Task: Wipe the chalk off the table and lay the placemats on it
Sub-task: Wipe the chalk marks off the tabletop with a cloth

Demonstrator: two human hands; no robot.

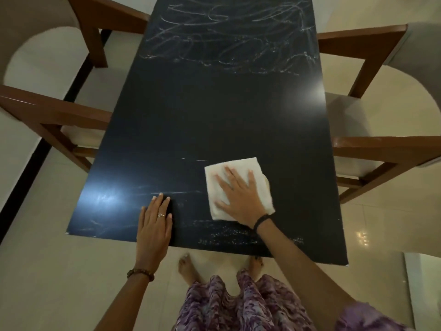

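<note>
Black bench (214, 120), long axis running away from the person, near short edge at their feet. Chalk scribbles (229, 37) dense across the far part, faint streaks and dotted marks (250, 237) along the near edge; middle band reads bare and dark. Wooden chairs with pale seats: two on the left (47, 115), two on the right (381, 149), tucked close to both long edges. White folded cloth (238, 187), roughly square, near-right of centre. Right hand (241, 197) flat on the cloth, fingers spread, pressing. Left hand (155, 225) flat on the bare bench by the near edge, fingers together, ring on one finger.
</note>
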